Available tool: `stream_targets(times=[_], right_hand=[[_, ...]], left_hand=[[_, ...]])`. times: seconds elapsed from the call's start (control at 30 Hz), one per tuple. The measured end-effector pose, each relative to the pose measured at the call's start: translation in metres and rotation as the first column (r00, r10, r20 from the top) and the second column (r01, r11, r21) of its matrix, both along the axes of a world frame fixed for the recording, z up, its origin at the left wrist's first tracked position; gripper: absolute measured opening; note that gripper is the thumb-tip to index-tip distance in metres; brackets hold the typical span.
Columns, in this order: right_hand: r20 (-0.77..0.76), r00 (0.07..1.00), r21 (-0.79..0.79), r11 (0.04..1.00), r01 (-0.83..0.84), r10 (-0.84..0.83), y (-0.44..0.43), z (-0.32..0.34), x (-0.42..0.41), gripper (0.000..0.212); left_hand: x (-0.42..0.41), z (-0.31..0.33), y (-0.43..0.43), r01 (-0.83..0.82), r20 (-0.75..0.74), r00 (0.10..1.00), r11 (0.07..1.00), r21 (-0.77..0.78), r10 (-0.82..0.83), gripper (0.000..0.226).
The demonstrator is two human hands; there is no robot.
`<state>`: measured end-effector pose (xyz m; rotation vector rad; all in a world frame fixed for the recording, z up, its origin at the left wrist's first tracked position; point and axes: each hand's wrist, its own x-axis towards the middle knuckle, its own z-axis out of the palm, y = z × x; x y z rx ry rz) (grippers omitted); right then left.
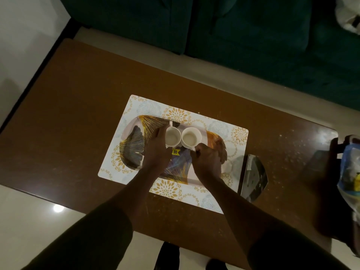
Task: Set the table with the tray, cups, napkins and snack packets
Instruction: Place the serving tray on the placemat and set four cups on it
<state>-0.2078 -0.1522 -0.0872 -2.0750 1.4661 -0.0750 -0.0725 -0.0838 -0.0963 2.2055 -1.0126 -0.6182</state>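
A tray (134,145) with a gold and dark leaf pattern lies on a patterned placemat (220,129) on the brown table. Two white cups stand side by side on the tray. My left hand (155,151) wraps around the side of the left cup (172,137), whose handle points away from me. My right hand (206,160) pinches the handle of the right cup (191,137) at its near side. Both cups are upright and touch each other. A yellow price sticker (174,152) shows between my hands.
A shiny silver packet (253,176) lies on the table (68,117) right of the placemat. A blue plastic bag (350,172) with items sits at the table's right end. A dark green sofa (253,36) stands beyond the table's far edge. Pale floor lies to the left.
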Motion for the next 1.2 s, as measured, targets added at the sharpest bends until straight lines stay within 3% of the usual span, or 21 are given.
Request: stream_targets(times=[0.1,0.17,0.23,0.4,0.63,0.77,1.0,1.2], right_hand=[[-0.043,0.999,-0.057,0.998,0.022,-0.024,-0.015,0.004,-0.013,0.027],[0.001,0.997,-0.058,0.995,0.082,-0.082,-0.023,0.008,-0.017,0.038],[0.073,0.991,-0.081,0.99,0.115,-0.109,-0.022,0.01,-0.016,0.036],[0.104,0.995,-0.062,0.998,0.003,0.004,-0.01,0.007,-0.002,0.061],[0.174,0.985,-0.019,1.0,-0.01,0.013,-0.015,0.004,0.01,0.068],[0.229,0.97,-0.032,0.997,-0.077,0.082,-0.002,0.007,-0.001,0.084],[0.23,0.973,-0.012,1.0,0.014,-0.011,-0.01,0.002,-0.001,0.069],[0.239,0.97,0.064,0.997,-0.053,0.037,-0.013,-0.003,0.006,0.086]], left_hand=[[0.003,-0.002,0.001,0.004,-0.006,1.0,1.0,0.006,-0.004,0.063],[0.004,-0.003,0.002,0.006,-0.009,1.0,1.0,0.008,-0.006,0.063],[0.003,-0.003,0.002,0.009,-0.016,1.0,1.0,0.01,-0.009,0.065],[0.002,0.0,-0.002,0.005,-0.031,0.999,1.0,-0.006,-0.005,0.078],[0.006,-0.001,-0.006,0.021,-0.006,1.0,1.0,-0.014,-0.021,0.069],[0.007,-0.003,-0.004,0.016,-0.004,1.0,1.0,-0.012,-0.016,0.069],[0.008,-0.001,-0.012,0.036,-0.014,0.999,0.999,-0.008,-0.036,0.066],[0.006,-0.005,-0.011,0.036,-0.009,0.999,0.999,-0.02,-0.036,0.067]])
